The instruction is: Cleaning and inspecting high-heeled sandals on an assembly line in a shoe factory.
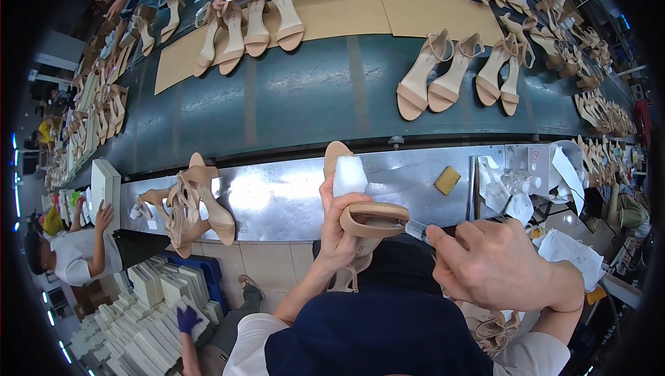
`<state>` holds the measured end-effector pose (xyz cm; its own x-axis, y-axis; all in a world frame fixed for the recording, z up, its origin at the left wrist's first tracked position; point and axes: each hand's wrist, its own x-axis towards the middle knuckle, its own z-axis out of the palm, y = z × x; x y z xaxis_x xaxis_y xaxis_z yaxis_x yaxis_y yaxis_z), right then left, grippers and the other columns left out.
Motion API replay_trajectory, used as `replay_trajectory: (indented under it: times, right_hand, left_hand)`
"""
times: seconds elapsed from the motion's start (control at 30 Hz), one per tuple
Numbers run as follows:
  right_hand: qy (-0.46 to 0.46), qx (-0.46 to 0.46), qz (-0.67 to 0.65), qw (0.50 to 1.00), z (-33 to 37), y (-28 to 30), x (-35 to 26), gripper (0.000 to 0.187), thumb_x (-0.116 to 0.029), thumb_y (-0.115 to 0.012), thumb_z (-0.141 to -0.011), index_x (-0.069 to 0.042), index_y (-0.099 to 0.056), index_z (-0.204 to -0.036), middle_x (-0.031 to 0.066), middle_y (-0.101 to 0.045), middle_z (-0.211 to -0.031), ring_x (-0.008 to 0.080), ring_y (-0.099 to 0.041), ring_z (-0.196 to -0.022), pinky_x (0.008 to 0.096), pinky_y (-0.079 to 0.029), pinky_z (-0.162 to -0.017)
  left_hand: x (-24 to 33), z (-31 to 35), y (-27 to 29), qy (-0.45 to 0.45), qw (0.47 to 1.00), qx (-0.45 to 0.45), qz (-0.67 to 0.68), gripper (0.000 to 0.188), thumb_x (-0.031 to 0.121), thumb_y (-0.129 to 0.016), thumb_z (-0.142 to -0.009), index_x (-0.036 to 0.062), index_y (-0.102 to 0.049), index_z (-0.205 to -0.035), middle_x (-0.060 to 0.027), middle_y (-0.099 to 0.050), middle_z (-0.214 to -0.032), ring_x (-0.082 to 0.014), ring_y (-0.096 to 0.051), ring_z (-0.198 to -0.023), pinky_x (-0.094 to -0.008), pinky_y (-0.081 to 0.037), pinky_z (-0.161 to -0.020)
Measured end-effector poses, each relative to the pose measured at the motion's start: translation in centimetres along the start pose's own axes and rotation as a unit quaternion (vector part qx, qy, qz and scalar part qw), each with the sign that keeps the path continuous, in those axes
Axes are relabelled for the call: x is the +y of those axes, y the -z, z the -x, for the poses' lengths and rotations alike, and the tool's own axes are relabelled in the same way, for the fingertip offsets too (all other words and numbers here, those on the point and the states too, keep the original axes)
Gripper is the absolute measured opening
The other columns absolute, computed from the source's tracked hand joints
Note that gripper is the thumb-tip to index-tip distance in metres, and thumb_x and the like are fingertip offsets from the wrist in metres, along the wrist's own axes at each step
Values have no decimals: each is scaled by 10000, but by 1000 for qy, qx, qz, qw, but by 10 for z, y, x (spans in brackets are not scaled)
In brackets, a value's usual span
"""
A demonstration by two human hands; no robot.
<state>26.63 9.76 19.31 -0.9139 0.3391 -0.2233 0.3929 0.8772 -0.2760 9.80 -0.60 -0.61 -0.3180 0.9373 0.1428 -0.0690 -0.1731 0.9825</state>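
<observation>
My left hand [337,236] is closed round a beige sandal [374,220], its open toe strap turned toward my right hand. A white wad [350,175], sponge or tissue, sits above the left fingers, in front of another beige sole [337,152]; I cannot tell whether the hand grips these too. My right hand [488,258] pinches a slim see-through plastic tool [416,230], its tip at the sandal's strap edge. Most of the tool is hidden in the fingers. Several beige sandals [197,203] lie piled on the metal ledge [267,192] to the left.
A yellow sponge [447,180] lies on the ledge, with white tissues [493,185] and clear bottles [519,183] to its right. Beyond runs a green conveyor [305,102] carrying paired sandals [443,78]. Other people work across it and at left, near stacked white boxes [149,320].
</observation>
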Motion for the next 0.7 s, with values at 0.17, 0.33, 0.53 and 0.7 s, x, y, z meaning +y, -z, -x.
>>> replay_trajectory:
  times: [0.17,0.33,0.53,0.7]
  right_hand:
    - [6,-84,14,996,-4,4,4,246,-221,-629,-756,8,-562,-812,71,-555,-577,201,-597,-493,312,-452,-391]
    - [-28,64,-119,990,12,21,3,189,-104,-648,-710,-16,-616,-873,67,-542,-558,208,-573,-467,310,-435,-391]
    - [-104,163,-180,964,-7,-22,18,286,-26,-646,-690,-36,-634,-975,79,-567,-604,234,-565,-469,327,-439,-424]
    - [-108,316,-313,889,-21,-102,31,295,-55,-620,-784,-16,-596,-1075,132,-627,-746,259,-611,-600,326,-477,-536]
  left_hand:
    - [-2,3,0,-1,999,-28,-19,289,14,-570,-811,122,-552,-1079,-177,-259,-1322,-311,-319,-1217,-419,-298,-989]
    - [2,0,-1,42,969,-37,242,231,194,-533,-918,113,-466,-1124,-206,-485,-1048,-299,-594,-870,-412,-503,-766]
    - [5,0,-5,55,897,-141,414,282,160,-557,-906,56,-447,-1144,-207,-514,-1035,-309,-593,-945,-477,-502,-861]
    - [-1,3,-6,106,913,-70,388,212,117,-510,-921,50,-491,-1121,-229,-398,-1273,-285,-599,-956,-401,-499,-861]
